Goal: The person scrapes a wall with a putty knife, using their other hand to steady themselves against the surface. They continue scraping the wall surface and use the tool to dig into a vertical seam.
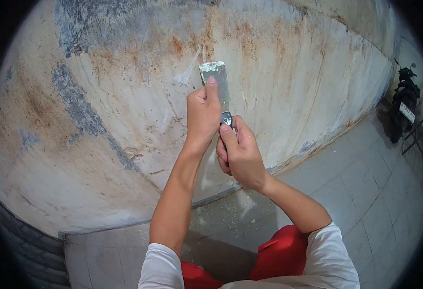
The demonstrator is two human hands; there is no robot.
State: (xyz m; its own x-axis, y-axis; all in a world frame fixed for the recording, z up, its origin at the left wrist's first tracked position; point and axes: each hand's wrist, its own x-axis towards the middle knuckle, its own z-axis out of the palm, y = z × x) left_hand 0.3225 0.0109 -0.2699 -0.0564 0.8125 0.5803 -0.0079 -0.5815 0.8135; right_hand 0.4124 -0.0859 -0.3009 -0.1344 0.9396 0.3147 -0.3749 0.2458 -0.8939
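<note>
A flat metal scraper [222, 91] with pale flakes along its top edge points up against a stained, peeling wall [279, 96]. My left hand [205, 113] grips the blade's left side, its thumb lying on the metal face. Just below and to the right, my right hand [239, 151] is wrapped round the scraper's dark handle, with the thumb near the round mark at its top. The handle's lower part is mostly hidden by my fingers. Thin whitish scratches show on the wall at the upper left of the blade.
Grey floor tiles [351, 192] run along the wall's base. A parked motorbike [404, 103] stands at the far right beside dark metal bars [419, 130]. Dark ridged material [28, 245] lies at the lower left. My red-clothed legs [283, 253] are at the bottom.
</note>
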